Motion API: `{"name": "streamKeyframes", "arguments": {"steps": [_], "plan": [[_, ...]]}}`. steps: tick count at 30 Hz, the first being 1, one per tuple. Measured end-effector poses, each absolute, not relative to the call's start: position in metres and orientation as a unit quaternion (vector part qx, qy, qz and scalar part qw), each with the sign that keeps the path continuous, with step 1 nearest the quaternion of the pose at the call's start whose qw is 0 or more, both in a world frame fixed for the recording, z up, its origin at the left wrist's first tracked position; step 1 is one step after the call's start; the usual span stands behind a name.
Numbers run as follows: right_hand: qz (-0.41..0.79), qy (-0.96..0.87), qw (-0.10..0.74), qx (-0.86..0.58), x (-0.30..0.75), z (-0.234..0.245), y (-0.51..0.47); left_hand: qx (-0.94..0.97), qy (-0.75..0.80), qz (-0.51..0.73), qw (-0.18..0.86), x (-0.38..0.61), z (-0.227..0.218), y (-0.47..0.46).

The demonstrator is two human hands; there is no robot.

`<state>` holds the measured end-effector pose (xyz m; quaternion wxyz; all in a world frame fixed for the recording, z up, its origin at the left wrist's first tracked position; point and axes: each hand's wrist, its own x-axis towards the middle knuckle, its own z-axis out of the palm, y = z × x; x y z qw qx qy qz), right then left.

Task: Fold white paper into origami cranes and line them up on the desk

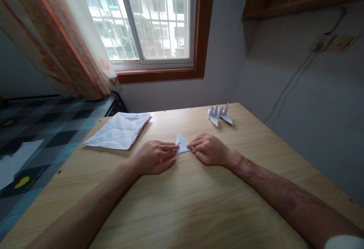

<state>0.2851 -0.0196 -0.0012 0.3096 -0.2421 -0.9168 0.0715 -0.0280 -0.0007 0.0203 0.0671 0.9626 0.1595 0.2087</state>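
Note:
A small white folded paper [182,143], triangular with its point facing away from me, lies on the wooden table. My left hand [156,157] rests to its left, the fingertips closed on the left corner. At the right corner, the thumb and fingers of my right hand [209,149] press together on the paper. The fingertips hide both lower corners. Two white origami cranes [214,116] stand side by side near the back right of the table, apart from my hands.
Creased white paper sheets [118,131] lie at the table's [170,207] back left. A checked bedspread [54,135] with a white paper [19,162] is on the left. A wall and hanging cord [290,88] are on the right, a window [165,18] ahead.

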Motion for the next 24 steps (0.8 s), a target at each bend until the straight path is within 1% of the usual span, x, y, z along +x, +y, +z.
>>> {"name": "streamKeyframes", "arguments": {"steps": [3, 6, 10, 13, 16, 18, 22, 24], "plan": [[0.085, -0.910, 0.320, -0.250, 0.286, -0.006, -0.018, 0.963, 0.156, 0.212, 0.062, -0.030, 0.018, 0.000], [0.107, -0.893, 0.348, -0.264, 0.286, -0.011, -0.017, 0.962, 0.154, 0.220, 0.036, -0.031, 0.015, 0.000], [0.141, -0.866, 0.376, -0.298, 0.284, -0.013, -0.016, 0.951, 0.178, 0.251, 0.016, -0.027, 0.014, -0.005], [0.129, -0.870, 0.367, -0.303, 0.280, -0.010, -0.016, 0.942, 0.211, 0.256, 0.056, -0.021, 0.018, -0.008], [0.101, -0.885, 0.357, -0.281, 0.277, -0.009, -0.015, 0.916, 0.277, 0.261, 0.127, -0.015, 0.022, -0.010], [0.095, -0.889, 0.358, -0.268, 0.278, -0.009, -0.014, 0.894, 0.321, 0.273, 0.155, -0.012, 0.023, -0.009], [0.118, -0.876, 0.388, -0.259, 0.279, -0.009, -0.016, 0.892, 0.332, 0.270, 0.144, -0.009, 0.018, -0.006], [0.119, -0.879, 0.385, -0.253, 0.279, -0.008, -0.017, 0.903, 0.318, 0.256, 0.133, -0.008, 0.015, -0.004]]}}
